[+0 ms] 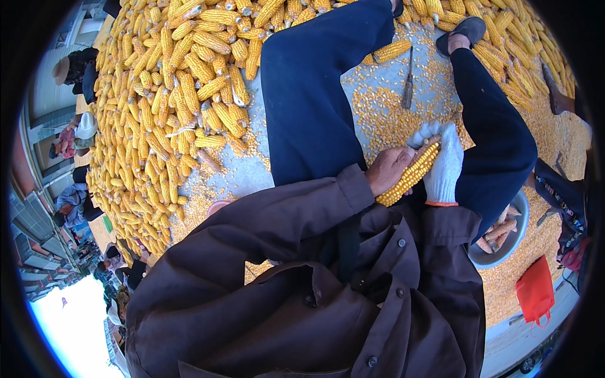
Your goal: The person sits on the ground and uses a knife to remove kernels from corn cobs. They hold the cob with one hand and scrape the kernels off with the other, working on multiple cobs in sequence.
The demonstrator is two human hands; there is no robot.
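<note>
Right of centre in the frame, both hands are on one cob (pixel 409 176). The left hand (pixel 387 169), bare, is curled over the cob's upper left side, fingers closed around it. The right hand (pixel 443 165), in a white glove with an orange cuff, is wrapped over the cob's upper end and right side. The cob slants from lower left to upper right, its lower end sticking out free below both hands, its rows of yellow kernels facing up.

Just beyond the hands, loose kernels (pixel 378 113) lie thick on the grey ground between the person's dark blue trouser legs. A tool (pixel 408 82) with a dark handle rests among them, near another single cob, well apart from the hands. A big pile (pixel 170 101) of yellow cobs fills the upper left. At the right, beside the knee, a metal bowl (pixel 518 242) holds stripped cobs, with a red bag (pixel 535 291) below it.
</note>
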